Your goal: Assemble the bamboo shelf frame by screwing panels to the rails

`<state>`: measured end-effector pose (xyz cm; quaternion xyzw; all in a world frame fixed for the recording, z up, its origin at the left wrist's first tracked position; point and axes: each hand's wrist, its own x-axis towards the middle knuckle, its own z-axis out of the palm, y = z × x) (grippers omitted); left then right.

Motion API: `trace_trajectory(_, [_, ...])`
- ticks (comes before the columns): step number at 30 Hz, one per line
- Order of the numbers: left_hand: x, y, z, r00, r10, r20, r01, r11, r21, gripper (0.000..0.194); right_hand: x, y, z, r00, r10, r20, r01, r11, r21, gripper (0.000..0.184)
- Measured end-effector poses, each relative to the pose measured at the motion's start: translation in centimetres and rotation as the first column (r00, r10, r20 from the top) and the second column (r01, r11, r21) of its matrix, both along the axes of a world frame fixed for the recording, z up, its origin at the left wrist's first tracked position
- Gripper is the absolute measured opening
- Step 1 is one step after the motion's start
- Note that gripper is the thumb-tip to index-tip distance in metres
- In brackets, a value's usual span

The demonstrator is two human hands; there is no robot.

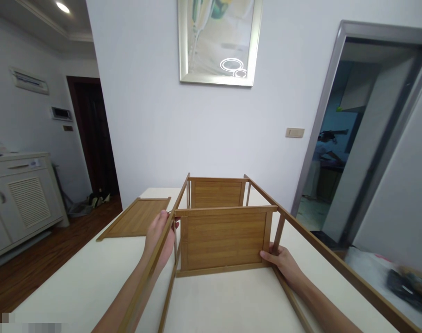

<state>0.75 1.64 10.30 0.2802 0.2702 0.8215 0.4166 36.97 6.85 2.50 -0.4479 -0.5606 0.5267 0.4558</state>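
White walls and a framed picture back a pale table; on it lies a bamboo rack frame; the left hand curls around its left rail; the right hand pinches the upright shelf panel at its lower right corner; a loose panel lies apart, left.

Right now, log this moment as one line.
left hand: grips left side rail | right hand: on near shelf panel lower corner | far shelf panel: fitted between rails | loose panel: flat on table
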Motion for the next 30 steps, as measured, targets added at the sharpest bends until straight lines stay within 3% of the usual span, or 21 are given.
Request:
trace_trajectory(3, [-0.01,-0.02,0.18,0.999,-0.029,-0.014,0.029,1.0,-0.006,0.024,-0.13,-0.18,0.29,1.0,0.0,0.013,0.0,1.0,-0.008,0.04])
trace_trajectory(10, [0.36,-0.28,0.84,0.998,0.041,-0.048,-0.044,0.997,-0.059,0.024,-0.12,0.04,0.27,0.999,0.002,0.049,0.0,0.999,-0.036,0.039])
trace_trajectory(16, [0.26,0.11,0.9,0.998,0.052,-0.041,-0.054,0.996,-0.072,0.028,-0.04,0.61,0.29,0.988,-0.062,0.144,0.068,0.997,-0.038,0.037])
trace_trajectory(30, [0.14,-0.13,0.93,1.0,0.008,-0.008,-0.008,0.997,-0.076,0.032,-0.12,0.21,0.34,0.997,-0.02,0.077,0.022,0.999,-0.03,0.034])
